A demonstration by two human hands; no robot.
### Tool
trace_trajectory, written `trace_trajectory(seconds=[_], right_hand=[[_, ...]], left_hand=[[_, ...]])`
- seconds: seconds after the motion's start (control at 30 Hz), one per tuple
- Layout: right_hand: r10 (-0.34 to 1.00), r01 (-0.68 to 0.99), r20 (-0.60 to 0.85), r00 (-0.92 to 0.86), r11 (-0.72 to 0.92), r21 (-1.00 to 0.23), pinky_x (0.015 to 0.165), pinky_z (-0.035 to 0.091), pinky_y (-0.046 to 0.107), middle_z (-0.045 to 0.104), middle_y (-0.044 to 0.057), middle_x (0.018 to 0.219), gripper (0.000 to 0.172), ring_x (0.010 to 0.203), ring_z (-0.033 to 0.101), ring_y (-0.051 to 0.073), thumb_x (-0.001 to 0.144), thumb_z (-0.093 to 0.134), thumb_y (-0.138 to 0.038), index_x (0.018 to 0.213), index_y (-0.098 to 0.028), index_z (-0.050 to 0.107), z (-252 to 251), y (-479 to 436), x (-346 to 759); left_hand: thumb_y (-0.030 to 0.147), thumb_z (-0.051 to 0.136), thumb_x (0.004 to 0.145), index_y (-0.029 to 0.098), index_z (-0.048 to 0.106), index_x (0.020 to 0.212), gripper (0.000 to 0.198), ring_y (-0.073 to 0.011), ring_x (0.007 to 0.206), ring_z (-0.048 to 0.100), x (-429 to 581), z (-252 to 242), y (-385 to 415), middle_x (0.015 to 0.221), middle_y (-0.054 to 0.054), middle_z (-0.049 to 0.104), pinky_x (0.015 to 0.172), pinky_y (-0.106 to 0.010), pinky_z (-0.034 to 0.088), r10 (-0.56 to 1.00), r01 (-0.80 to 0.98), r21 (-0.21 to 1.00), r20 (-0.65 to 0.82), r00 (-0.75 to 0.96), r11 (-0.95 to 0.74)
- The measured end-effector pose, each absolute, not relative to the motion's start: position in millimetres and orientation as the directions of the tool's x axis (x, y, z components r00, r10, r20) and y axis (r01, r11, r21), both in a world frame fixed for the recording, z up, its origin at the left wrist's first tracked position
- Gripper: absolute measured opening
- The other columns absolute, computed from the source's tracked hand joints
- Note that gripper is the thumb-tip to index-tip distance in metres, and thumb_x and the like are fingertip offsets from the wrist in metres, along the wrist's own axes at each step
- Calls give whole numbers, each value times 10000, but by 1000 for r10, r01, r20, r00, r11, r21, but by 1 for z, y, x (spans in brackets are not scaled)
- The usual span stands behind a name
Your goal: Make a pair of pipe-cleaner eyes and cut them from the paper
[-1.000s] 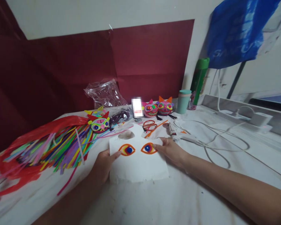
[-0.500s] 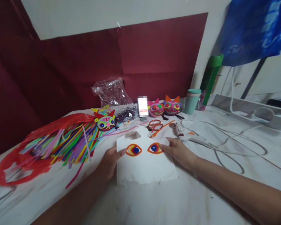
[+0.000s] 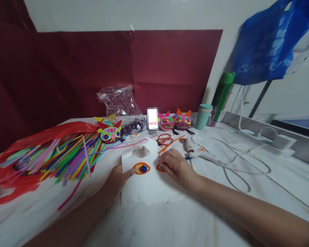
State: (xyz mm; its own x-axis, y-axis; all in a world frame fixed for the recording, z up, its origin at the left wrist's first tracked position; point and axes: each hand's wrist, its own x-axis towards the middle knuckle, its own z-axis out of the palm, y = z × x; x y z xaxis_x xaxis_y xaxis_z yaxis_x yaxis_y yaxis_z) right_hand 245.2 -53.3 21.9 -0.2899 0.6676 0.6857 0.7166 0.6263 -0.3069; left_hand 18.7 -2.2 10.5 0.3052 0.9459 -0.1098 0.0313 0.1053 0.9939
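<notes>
A white sheet of paper [image 3: 141, 187] with cut-out holes lies in front of me. My left hand [image 3: 121, 178] grips its left edge, the thumb on top beside an orange-rimmed eye-shaped piece [image 3: 141, 168] with a yellow inside and a blue centre. Over the paper's right part, my right hand [image 3: 176, 168] has its fingers closed at a second eye-shaped piece [image 3: 158, 167]. Most of that second piece is hidden under the fingers; only some of its orange rim shows.
Colourful pipe cleaners [image 3: 69, 157] lie on red plastic [image 3: 54, 130] at the left. Decorated cat-like heads [image 3: 182, 120], red-handled scissors [image 3: 165, 139] and a green cup [image 3: 203, 117] stand or lie behind the paper. A glue gun [image 3: 193, 152] and white cables [image 3: 237, 168] are at the right.
My right hand has left the paper's right edge and moved inward over the right eye-shaped piece, covering most of it. My left hand still holds the left edge. The view has shifted slightly.
</notes>
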Motion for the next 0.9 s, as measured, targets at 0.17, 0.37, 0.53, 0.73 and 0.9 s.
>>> trace_trajectory(seconds=[0.17, 0.37, 0.53, 0.73, 0.9], right_hand=[[632, 772, 698, -337, 610, -179, 708, 365, 332, 627, 84, 862, 163, 826, 523, 203, 835, 534, -92, 924, -166, 649, 18, -39, 224], [649, 836, 677, -347, 542, -91, 707, 318, 339, 601, 85, 856, 139, 820, 486, 202, 870, 503, -92, 800, -159, 603, 9, -34, 215], [639, 764, 731, -239, 588, -264, 722, 362, 340, 574, 83, 829, 130, 789, 485, 202, 834, 429, -82, 787, -176, 505, 8, -31, 225], [795, 610, 567, 217, 343, -714, 638, 397, 300, 557, 30, 700, 222, 671, 513, 176, 900, 366, -302, 748, -201, 493, 22, -19, 255], [887, 484, 366, 283, 197, -853, 660, 425, 298, 627, 44, 852, 232, 755, 553, 184, 747, 590, -367, 877, -175, 594, 23, -11, 261]], left_hand=[[304, 749, 636, 131, 665, 1004, 416, -296, 853, 691, 20, 10, -4, 896, -97, 745, 730, -359, 548, 944, 1, 992, -121, 306, 126], [313, 761, 620, 130, 658, 1010, 443, -295, 813, 697, 19, 7, -2, 895, -104, 747, 678, -352, 554, 931, 19, 987, -157, 330, 160], [335, 737, 653, 112, 650, 1020, 438, -289, 765, 701, 17, 4, 2, 867, -106, 751, 665, -347, 550, 933, 63, 985, -174, 315, 163], [366, 717, 677, 112, 593, 1118, 523, -316, 846, 692, 14, 9, 8, 897, -104, 747, 674, -358, 553, 949, 20, 987, -157, 272, 157], [338, 738, 665, 146, 573, 1160, 556, -304, 914, 681, 13, 14, 10, 1003, -100, 730, 720, -352, 556, 959, -50, 986, -145, 241, 162]])
